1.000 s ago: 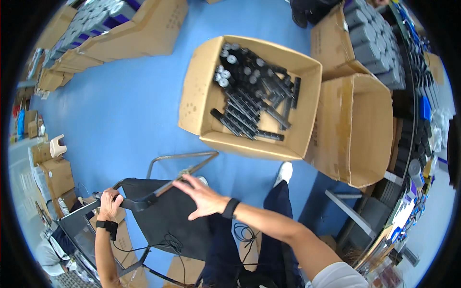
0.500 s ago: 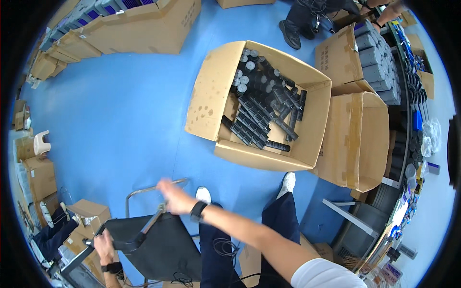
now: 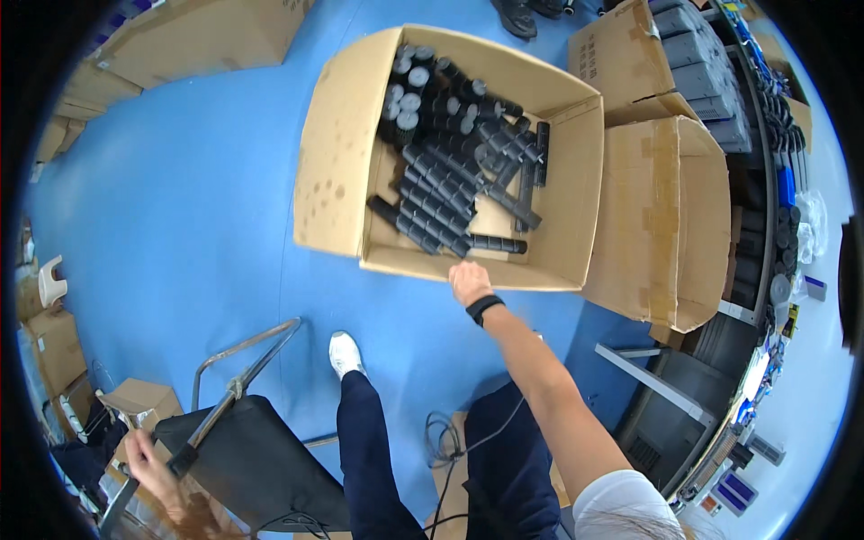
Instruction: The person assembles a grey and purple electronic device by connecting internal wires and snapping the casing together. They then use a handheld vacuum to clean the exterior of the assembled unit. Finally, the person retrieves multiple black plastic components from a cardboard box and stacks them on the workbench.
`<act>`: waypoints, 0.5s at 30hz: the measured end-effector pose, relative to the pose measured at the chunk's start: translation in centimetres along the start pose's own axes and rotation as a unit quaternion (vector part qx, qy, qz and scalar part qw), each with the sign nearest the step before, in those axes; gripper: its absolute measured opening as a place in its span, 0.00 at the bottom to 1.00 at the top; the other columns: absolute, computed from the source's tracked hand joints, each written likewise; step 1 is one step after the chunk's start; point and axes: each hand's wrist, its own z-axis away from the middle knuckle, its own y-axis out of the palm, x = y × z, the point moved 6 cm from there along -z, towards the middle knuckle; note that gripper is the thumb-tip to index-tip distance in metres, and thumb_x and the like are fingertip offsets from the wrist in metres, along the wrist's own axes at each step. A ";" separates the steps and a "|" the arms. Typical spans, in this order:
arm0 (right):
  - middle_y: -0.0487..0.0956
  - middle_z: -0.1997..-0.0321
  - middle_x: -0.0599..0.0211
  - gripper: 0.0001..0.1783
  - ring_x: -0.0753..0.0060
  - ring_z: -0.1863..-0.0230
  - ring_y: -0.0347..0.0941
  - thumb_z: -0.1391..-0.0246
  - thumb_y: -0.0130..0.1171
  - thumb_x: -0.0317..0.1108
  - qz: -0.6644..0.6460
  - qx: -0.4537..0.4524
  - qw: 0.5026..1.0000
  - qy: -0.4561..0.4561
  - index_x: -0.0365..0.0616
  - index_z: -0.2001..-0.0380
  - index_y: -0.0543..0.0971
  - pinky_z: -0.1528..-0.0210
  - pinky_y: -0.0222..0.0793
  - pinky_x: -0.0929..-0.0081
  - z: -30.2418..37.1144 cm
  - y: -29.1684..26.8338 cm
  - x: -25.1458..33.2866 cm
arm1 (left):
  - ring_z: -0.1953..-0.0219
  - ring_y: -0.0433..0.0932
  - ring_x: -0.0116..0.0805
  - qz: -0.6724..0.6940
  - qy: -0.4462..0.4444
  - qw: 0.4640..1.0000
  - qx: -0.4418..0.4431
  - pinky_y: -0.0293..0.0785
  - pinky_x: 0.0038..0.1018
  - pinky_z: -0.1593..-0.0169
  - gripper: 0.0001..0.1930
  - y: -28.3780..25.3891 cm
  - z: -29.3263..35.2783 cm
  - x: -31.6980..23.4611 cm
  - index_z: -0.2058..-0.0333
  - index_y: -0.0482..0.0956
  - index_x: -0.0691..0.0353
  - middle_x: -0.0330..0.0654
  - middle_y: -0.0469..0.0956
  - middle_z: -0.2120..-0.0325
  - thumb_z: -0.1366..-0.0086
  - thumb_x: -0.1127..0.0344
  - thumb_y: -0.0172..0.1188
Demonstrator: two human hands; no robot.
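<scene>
The right arm (image 3: 549,382) is slanting from the near right toward the middle, almost straight, its hand (image 3: 470,282) showing the back upward and curling its fingers. The left hand (image 3: 155,470) is sitting at the near left, slightly blurred, its fingers bending.

Right grip (image 3: 471,283) part-hidden, chair (image 3: 252,459) cut off

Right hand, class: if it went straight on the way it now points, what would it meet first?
The near rim of the cardboard box, which the right hand appears to be touching. Past that, the black rods look next in line, though depth is unclear.
</scene>
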 end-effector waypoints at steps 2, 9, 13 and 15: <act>0.82 0.68 0.64 0.10 0.60 0.63 0.81 0.45 0.50 0.33 0.015 -0.016 1.000 -0.015 0.52 0.71 0.82 0.63 0.77 0.64 2.9 2.8 -0.3 | 0.61 0.74 0.45 -0.076 0.142 0.987 -0.006 0.69 0.35 0.53 0.03 3.1 2.4 -11.8 0.69 0.75 0.68 0.47 0.76 0.66 0.37 0.75 0.58; 0.84 0.74 0.67 0.14 0.64 0.69 0.82 0.46 0.51 0.35 -0.021 0.028 0.996 -0.077 0.54 0.78 0.84 0.69 0.78 0.64 14.9 14.2 3.2 | 0.52 0.70 0.51 -0.079 0.240 0.959 0.127 0.66 0.41 0.48 0.10 12.1 15.4 -26.3 0.68 0.78 0.64 0.49 0.74 0.58 0.51 0.76 0.65; 0.83 0.75 0.58 0.17 0.59 0.69 0.83 0.45 0.49 0.37 -0.063 0.092 0.989 -0.095 0.49 0.78 0.85 0.65 0.78 0.60 21.3 17.1 5.3 | 0.53 0.72 0.51 -0.057 0.189 0.965 0.175 0.67 0.42 0.48 0.09 16.0 20.0 -27.3 0.68 0.78 0.64 0.49 0.74 0.58 0.50 0.74 0.65; 0.84 0.73 0.62 0.14 0.59 0.67 0.83 0.46 0.51 0.37 -0.077 0.102 0.986 -0.104 0.50 0.75 0.86 0.65 0.79 0.58 23.4 18.4 5.7 | 0.55 0.73 0.50 -0.005 0.186 0.961 0.207 0.69 0.40 0.51 0.13 19.2 19.5 -28.1 0.64 0.79 0.62 0.48 0.74 0.58 0.51 0.73 0.65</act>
